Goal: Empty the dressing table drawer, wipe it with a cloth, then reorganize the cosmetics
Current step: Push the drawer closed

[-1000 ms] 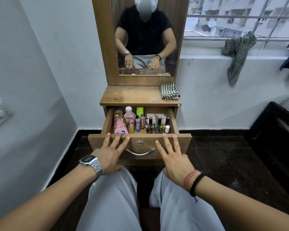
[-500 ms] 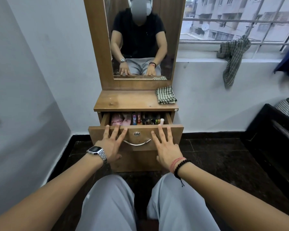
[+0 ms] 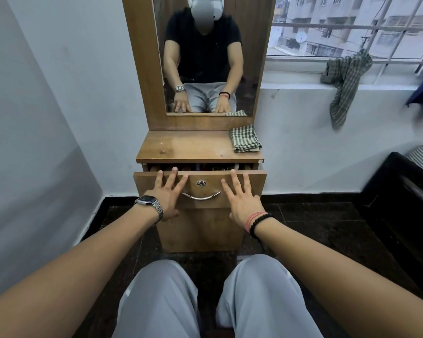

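Observation:
The wooden dressing table drawer [image 3: 205,180] stands only slightly out, a narrow dark gap showing the tops of the cosmetics [image 3: 205,167] inside. My left hand [image 3: 165,195] lies flat on the drawer front left of the metal handle [image 3: 200,196], fingers spread. My right hand [image 3: 239,197] presses flat on the front to the right of the handle, fingers spread too. A folded green checked cloth [image 3: 244,142] rests on the right end of the tabletop [image 3: 181,148].
A mirror [image 3: 205,57] rises behind the tabletop. Another checked cloth [image 3: 347,76] hangs over the window ledge at right. A dark cabinet [image 3: 405,203] stands at the right edge. White walls close in on the left. My knees sit below the table.
Both hands have pushed the drawer inward; it was wide open with cosmetics in plain view and is now nearly shut. The camera view has tilted up slightly.

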